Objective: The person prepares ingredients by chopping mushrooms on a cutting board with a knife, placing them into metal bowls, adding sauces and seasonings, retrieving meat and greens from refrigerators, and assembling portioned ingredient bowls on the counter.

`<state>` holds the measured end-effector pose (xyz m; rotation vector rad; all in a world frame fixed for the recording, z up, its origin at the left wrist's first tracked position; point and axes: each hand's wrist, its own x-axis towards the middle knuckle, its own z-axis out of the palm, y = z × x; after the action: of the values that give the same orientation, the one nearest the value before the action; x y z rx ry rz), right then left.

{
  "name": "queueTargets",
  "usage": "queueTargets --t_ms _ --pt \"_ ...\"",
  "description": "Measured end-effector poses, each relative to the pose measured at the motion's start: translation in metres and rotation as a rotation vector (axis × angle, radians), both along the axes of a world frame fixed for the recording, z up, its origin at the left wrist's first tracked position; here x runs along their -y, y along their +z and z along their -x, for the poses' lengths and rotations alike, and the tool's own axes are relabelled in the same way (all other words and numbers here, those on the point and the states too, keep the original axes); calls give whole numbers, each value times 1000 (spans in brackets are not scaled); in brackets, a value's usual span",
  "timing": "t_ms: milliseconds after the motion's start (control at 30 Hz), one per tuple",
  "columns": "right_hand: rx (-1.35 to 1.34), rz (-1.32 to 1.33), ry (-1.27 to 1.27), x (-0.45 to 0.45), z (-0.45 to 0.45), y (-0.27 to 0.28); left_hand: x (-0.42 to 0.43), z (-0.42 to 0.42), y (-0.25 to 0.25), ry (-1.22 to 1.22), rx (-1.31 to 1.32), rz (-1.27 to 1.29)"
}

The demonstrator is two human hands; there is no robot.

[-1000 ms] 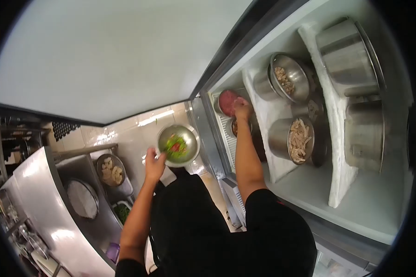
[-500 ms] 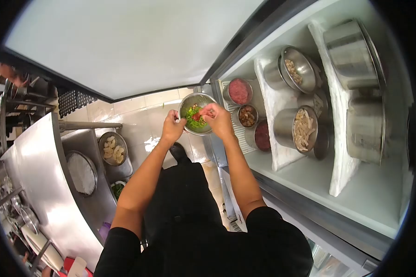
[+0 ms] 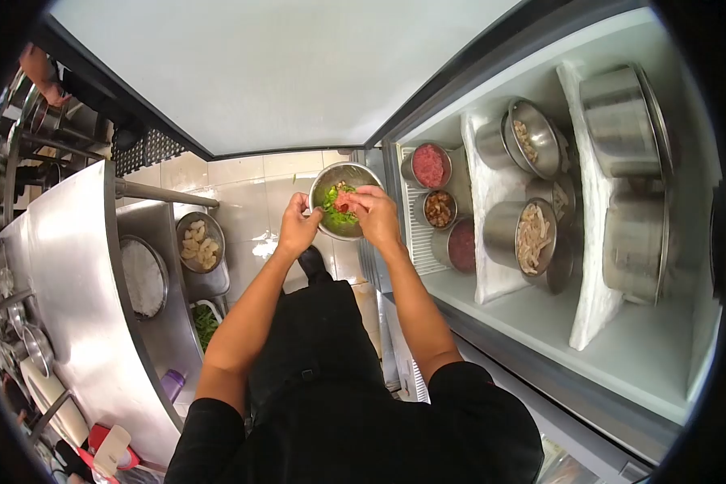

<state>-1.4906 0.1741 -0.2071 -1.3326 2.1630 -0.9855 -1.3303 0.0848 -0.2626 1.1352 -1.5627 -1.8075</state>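
The bowl (image 3: pixel 356 174) is over the floor (image 3: pixel 242 184), between the table (image 3: pixel 73 258) on the left and the open fridge (image 3: pixel 645 343) on the right; the left hand (image 3: pixel 299 227) pinches its left rim, thumb showing, other fingers partly hidden; the right hand (image 3: pixel 378 218) has its fingertips bunched on a bit of what looks like minced meat (image 3: pixel 347 195), just above the greens (image 3: pixel 328 198); whether that hand also bears on the right rim, I cannot tell.

To do this well, I would keep the bowl level and the left thumb firm, since only that side is surely gripped; the right fingers are best kept low, inside the rim, and eased apart over the greens; mince tends to cling, so a light rub should free it; the mince pot (image 3: pixel 430 166) sits near, to the right.
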Motion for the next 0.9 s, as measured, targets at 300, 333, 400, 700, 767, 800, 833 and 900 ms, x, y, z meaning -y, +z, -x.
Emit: queueTargets --t_ms 300,333,400,700,767,800,833,900 --pt "832 125 -349 -5 17 3 0 5 0 55 -100 -121" --pt "831 124 -352 -7 18 7 0 5 -1 52 -101 -123" --pt "1189 258 -456 -9 26 19 2 9 8 62 -150 -216" --pt "748 467 -873 -36 185 -106 12 -12 -15 114 -63 -153" --pt "416 105 -825 -35 226 -146 12 -23 -18 122 -34 -166" --pt "79 -252 -743 -30 233 -150 12 -29 -19 126 -12 -166" --pt "-88 -351 -665 -25 235 -155 13 -35 -21 131 10 -163" --pt "-283 -425 -542 -17 230 -152 14 -47 -25 159 3 -185"
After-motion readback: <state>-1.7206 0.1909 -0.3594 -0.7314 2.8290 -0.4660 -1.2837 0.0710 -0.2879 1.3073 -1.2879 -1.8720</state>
